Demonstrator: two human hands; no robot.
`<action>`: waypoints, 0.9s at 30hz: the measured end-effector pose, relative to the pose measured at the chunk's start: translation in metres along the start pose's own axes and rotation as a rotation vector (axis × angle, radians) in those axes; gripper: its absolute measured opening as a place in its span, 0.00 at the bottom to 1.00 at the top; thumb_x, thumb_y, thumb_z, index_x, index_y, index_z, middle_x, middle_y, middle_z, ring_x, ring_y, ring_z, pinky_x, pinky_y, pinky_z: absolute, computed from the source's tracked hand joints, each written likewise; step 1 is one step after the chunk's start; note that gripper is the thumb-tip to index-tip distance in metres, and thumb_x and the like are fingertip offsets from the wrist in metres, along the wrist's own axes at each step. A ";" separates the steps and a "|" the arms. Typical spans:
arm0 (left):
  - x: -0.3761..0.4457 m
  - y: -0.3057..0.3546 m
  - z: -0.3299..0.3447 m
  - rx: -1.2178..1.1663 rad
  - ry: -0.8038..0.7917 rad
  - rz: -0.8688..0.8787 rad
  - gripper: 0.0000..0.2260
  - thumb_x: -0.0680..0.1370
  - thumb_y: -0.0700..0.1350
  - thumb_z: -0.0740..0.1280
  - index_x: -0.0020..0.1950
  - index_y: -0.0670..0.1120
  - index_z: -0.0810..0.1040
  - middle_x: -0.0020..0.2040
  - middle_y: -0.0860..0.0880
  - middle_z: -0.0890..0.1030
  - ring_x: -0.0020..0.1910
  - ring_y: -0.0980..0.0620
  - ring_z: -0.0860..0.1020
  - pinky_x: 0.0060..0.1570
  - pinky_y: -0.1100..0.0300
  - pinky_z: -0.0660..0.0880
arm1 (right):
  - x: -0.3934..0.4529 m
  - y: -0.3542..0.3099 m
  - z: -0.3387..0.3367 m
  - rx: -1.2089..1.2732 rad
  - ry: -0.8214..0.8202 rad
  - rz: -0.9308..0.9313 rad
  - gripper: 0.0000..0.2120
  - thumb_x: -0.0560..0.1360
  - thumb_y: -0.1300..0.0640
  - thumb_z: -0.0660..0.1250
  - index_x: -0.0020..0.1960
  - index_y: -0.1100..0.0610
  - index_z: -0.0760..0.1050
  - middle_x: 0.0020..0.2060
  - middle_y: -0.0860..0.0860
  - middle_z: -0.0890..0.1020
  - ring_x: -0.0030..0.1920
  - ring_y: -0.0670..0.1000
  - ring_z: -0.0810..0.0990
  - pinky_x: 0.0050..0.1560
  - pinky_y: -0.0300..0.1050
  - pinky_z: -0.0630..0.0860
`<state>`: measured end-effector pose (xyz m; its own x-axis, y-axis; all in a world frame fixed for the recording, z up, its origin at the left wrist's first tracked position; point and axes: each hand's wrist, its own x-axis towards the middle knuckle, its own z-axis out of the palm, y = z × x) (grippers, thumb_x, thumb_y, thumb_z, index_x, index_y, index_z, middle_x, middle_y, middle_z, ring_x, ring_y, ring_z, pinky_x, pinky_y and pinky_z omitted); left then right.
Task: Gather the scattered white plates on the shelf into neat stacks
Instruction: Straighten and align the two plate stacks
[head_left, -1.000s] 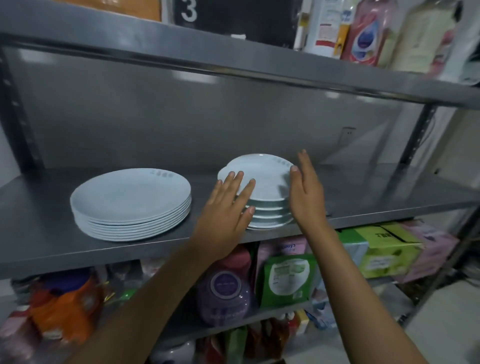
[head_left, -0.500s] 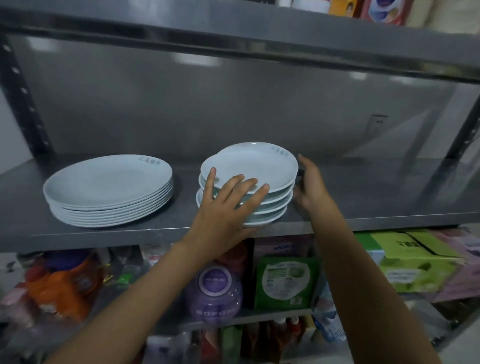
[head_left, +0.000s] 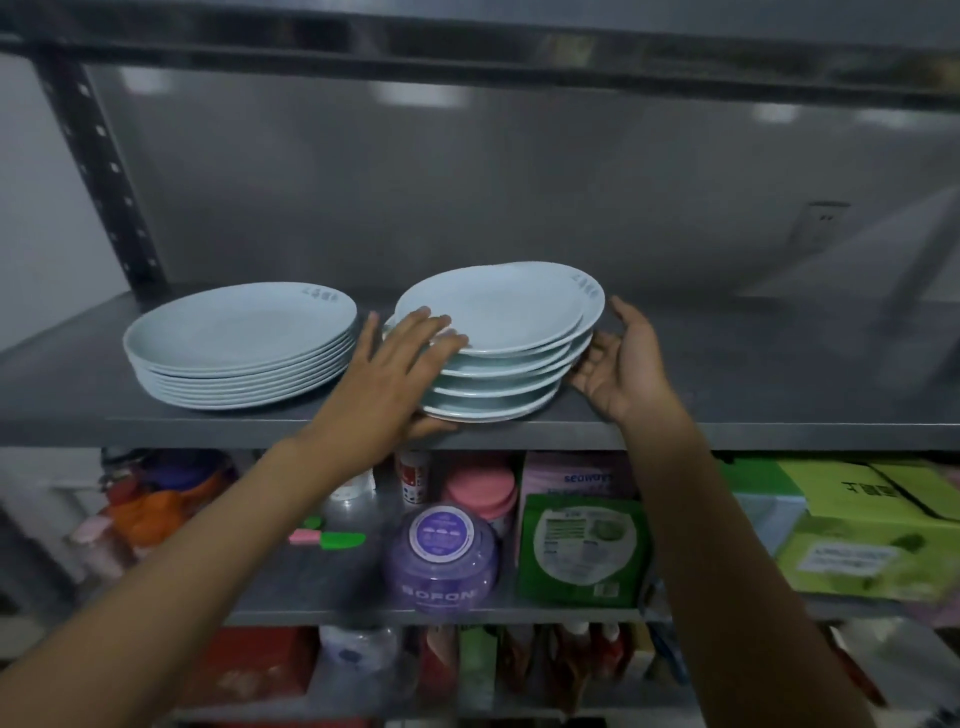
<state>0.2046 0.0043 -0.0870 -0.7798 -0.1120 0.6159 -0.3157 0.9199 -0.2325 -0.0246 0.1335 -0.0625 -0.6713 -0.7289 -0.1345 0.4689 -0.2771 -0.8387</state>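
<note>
Two plate stacks on the grey metal shelf. Left stack: wide plates, edges aligned, sits well left of the right stack, small gap between them. Right stack: smaller, deeper plates, uneven; the top two are shifted off each other and the rims don't line up. It sits at the shelf's front edge.

Left hand on the left side of the right stack: fingers straight and slightly spread, tips lying over the rims of the upper plates, thumb under the stack's lower front edge. Right hand at the right side of that stack: palm faces the plates, fingers loosely curved and apart, thumb tip at or just beside the rims; can't tell if it actually touches.

Below the shelf, under the right stack: purple jar, pink-lidded tub, green pack. Green boxes further right.
</note>
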 end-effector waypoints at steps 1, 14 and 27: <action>-0.002 -0.004 0.000 -0.009 -0.022 -0.022 0.39 0.67 0.59 0.74 0.72 0.46 0.63 0.74 0.42 0.64 0.75 0.43 0.59 0.69 0.36 0.58 | -0.002 0.002 0.000 0.003 -0.002 -0.005 0.27 0.75 0.42 0.62 0.62 0.63 0.74 0.54 0.58 0.82 0.54 0.58 0.81 0.53 0.53 0.79; 0.004 -0.024 -0.005 -0.692 -0.394 -0.525 0.48 0.71 0.33 0.71 0.77 0.61 0.45 0.78 0.49 0.35 0.77 0.49 0.39 0.74 0.51 0.55 | -0.025 0.026 0.014 -0.096 -0.016 -0.191 0.17 0.76 0.43 0.63 0.59 0.52 0.78 0.53 0.52 0.84 0.52 0.52 0.83 0.57 0.54 0.78; 0.025 0.011 0.009 -1.379 0.215 -1.065 0.17 0.78 0.52 0.63 0.65 0.51 0.70 0.60 0.54 0.77 0.58 0.56 0.76 0.55 0.59 0.71 | -0.010 0.020 0.026 0.097 -0.108 -0.243 0.26 0.79 0.37 0.53 0.63 0.54 0.76 0.56 0.53 0.83 0.59 0.55 0.79 0.64 0.58 0.72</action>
<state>0.1772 0.0083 -0.0809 -0.4421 -0.8812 0.1672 0.1409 0.1158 0.9832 0.0066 0.1193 -0.0647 -0.7081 -0.6949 0.1252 0.3583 -0.5064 -0.7843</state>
